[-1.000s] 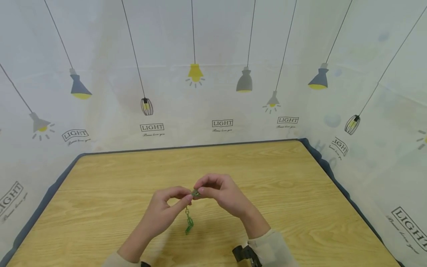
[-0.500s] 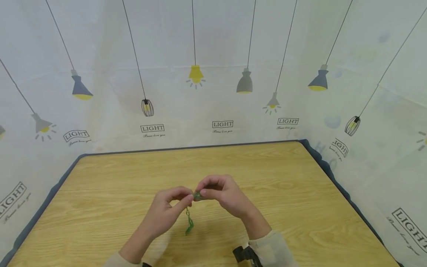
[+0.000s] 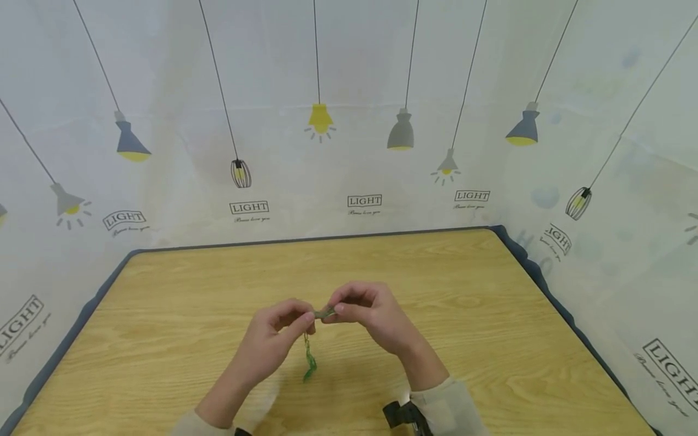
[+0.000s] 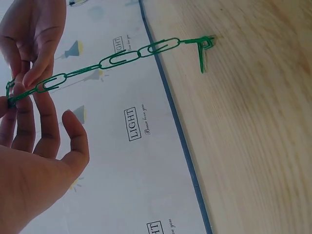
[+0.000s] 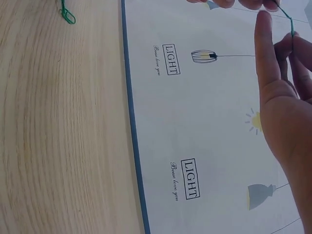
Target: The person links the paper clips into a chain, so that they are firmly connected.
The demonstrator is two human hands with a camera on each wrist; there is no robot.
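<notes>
A chain of green paper clips (image 4: 83,71) hangs from the fingers of my left hand (image 3: 272,336) above the table, stretched link by link across the left wrist view. Thumb and fingertips of that hand pinch its upper end. Facing it, my right hand (image 3: 378,318) pinches a green paper clip (image 5: 291,25) between thumb and fingers. The fingertips of both hands nearly meet there, and they partly cover the clip. Whether this clip is linked into the chain I cannot tell. At the chain's lower end, clips bunch together at an angle.
Beneath the hands lies a wood-grain table (image 3: 191,290) with a dark blue edge. A pale cloth printed with lamps (image 3: 365,151) stands around its back and sides. A black device (image 3: 403,415) sits at the right wrist.
The right hand has shifted slightly to the right, and more of the clip between the fingertips shows. The hanging chain sways a little; the left hand stays almost in place.
</notes>
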